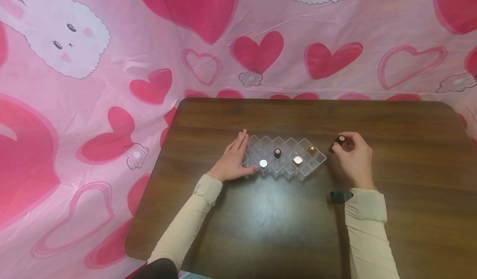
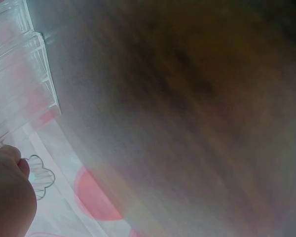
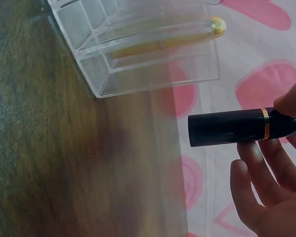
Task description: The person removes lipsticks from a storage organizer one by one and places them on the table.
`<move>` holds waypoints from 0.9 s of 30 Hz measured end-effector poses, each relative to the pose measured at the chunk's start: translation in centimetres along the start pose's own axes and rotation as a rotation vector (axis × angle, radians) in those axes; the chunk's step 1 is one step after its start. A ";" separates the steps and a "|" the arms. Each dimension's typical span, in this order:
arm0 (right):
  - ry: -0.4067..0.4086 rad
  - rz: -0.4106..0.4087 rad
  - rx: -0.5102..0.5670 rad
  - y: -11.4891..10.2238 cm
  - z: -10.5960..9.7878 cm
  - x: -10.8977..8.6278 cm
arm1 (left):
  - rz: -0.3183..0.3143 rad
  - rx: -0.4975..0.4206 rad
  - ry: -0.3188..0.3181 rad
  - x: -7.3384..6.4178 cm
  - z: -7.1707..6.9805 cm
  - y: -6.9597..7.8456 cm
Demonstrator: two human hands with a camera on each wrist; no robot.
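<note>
- The left hand point(image 1: 234, 159) lies with its fingers straight against the left end of the clear organiser point(image 1: 288, 150), thumb by its near side.
- The right hand point(image 1: 354, 159) pinches a black tube point(image 3: 227, 129) between thumb and fingers; in the right wrist view a thin gold band circles it.
- The black tube is held to the right of the organiser, just beside its right corner and apart from it, on the side toward the right edge of the worktop point(image 1: 417, 155).
- The organiser, a lattice of diamond-shaped compartments, sits between the worktop's left and right edges, nearer the far edge than the near one.
- Four items stand in its compartments: a white-topped item point(image 1: 263, 163) by the left thumb, a black-topped item point(image 1: 277, 153) near the middle, a pale-topped item point(image 1: 297, 160) right of that, and a gold-topped item point(image 1: 311, 149) toward the right corner.
- In the right wrist view the black tube runs nearly parallel to the gold-topped item.
- A small dark device point(image 1: 340, 197) shows beside the cuff of the right sleeve point(image 1: 367, 212); both sleeves are cream.
- Pink cloth point(image 1: 290, 72) printed with hearts hangs beyond the worktop's far and left edges.
</note>
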State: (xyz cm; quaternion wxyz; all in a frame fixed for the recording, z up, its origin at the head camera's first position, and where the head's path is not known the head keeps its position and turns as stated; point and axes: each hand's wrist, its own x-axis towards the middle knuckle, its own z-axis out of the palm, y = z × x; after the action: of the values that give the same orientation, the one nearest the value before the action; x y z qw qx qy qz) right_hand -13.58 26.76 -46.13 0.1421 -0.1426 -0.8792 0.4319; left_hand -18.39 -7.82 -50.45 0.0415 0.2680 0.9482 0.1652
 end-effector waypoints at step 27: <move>-0.131 -0.009 -0.053 2.1 0.8 0.2 | 0.009 -0.006 0.000 0.1 0.1 -0.2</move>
State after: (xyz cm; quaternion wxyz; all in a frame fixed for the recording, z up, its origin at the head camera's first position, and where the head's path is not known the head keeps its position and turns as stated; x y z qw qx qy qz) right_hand -13.79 27.50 -48.29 0.0824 -0.1137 -0.8984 0.4162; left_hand -18.55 -7.90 -50.64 0.0418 0.2720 0.9466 0.1681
